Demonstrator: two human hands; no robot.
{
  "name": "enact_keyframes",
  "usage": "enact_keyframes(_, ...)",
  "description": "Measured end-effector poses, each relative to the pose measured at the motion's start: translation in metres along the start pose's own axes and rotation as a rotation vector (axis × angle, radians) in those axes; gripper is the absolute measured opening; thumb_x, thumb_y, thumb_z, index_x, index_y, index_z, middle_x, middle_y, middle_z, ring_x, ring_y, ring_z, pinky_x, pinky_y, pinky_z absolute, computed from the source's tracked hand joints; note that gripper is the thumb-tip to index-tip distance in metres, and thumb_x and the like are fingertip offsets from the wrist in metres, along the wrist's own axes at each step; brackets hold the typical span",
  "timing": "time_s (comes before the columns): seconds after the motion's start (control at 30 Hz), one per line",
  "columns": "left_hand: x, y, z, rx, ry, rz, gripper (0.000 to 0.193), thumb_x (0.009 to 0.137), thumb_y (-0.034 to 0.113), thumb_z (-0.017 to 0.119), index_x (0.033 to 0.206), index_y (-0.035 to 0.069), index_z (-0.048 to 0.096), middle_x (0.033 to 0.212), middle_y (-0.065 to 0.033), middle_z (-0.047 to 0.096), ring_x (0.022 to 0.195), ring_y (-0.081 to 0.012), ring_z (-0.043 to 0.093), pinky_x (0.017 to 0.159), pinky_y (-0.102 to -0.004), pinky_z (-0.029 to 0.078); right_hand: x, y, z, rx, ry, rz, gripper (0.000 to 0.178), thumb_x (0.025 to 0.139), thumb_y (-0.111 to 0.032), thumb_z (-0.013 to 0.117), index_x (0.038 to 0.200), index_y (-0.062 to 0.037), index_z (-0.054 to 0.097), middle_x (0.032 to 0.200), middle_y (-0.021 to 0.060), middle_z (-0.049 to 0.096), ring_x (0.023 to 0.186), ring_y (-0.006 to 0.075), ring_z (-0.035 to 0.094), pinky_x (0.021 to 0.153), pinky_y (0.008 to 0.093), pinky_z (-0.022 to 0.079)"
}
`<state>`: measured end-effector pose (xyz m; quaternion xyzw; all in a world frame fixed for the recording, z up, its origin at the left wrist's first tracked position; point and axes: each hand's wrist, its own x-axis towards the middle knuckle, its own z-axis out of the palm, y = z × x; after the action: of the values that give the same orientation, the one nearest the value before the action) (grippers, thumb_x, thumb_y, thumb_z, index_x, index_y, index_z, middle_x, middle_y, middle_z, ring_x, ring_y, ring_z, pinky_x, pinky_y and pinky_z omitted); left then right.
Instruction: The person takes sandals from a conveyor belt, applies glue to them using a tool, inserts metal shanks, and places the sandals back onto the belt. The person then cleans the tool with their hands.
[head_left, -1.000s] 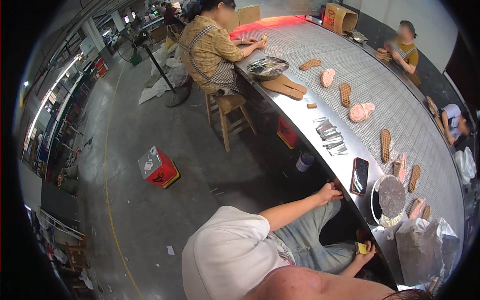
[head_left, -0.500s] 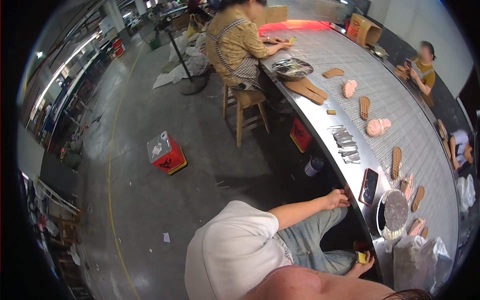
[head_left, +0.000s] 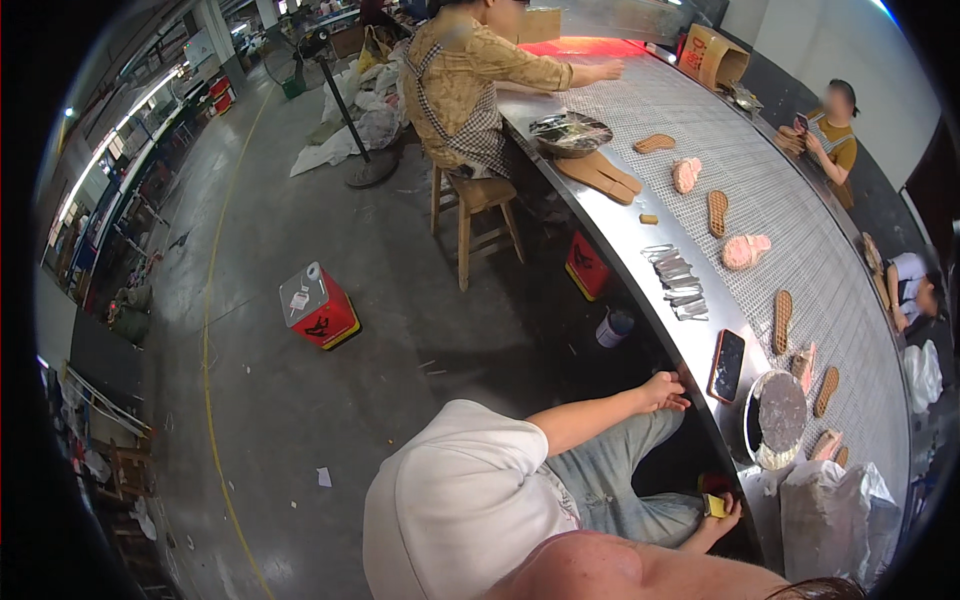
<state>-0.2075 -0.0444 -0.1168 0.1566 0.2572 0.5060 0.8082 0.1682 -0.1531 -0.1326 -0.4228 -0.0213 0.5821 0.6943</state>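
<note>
My left hand [head_left: 663, 392] rests over my knee beside the table edge, its fingers loosely bent and apart, with nothing visible in them. Lower down, close to the table's underside, my right hand [head_left: 727, 521] is closed around a small yellow block-like thing [head_left: 715, 505]; its exact kind is hard to make out. On the metal rim nearest me lie a phone [head_left: 727, 366] and a round pan [head_left: 778, 418] with a dark grey, crusted top. Farther up are several dark strips [head_left: 677, 284] laid in a row and a small brown piece [head_left: 649, 219].
On the mesh conveyor [head_left: 690, 110] lie brown soles [head_left: 782, 320] and pink sandals [head_left: 745, 252]. A co-worker [head_left: 460, 100] sits on a wooden stool [head_left: 470, 195] by another pan [head_left: 570, 133]. Red tins [head_left: 322, 308] stand on the floor. A plastic bag [head_left: 838, 520] hangs near my right side.
The view has shifted slightly. The co-worker on the stool has stretched an arm out over the conveyor. My hands have kept nearly the same places.
</note>
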Motion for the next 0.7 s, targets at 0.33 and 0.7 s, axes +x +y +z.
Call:
enact_keyframes(0.33, 0.006, -0.008, -0.002, -0.018, 0.042, -0.005, 0.021, 0.088, 0.0, 0.047, 0.107, 0.007, 0.05, 0.09, -0.0043, 0.057, 0.072, -0.0194, 0.063, 0.062, -0.0327, 0.057, 0.007, -0.004, -0.023, 0.081, -0.084, 0.03, 0.025, 0.089, -0.02, 0.052, 0.078, 0.0027, 0.054, 0.07, 0.0133, 0.059, 0.073, 0.0244, 0.06, 0.07, 0.0335, 0.051)
enact_keyframes(0.7, -0.006, -0.004, -0.008, -0.013, 0.051, 0.04, 0.017, 0.088, 0.001, 0.051, 0.105, 0.004, 0.051, 0.087, -0.0046, 0.056, 0.075, -0.0177, 0.061, 0.064, -0.0307, 0.055, -0.032, 0.009, 0.03, 0.06, 0.102, -0.044, 0.018, 0.089, -0.014, 0.051, 0.076, -0.0024, 0.049, 0.058, 0.0086, 0.046, 0.06, 0.02, 0.051, 0.067, 0.03, 0.048)
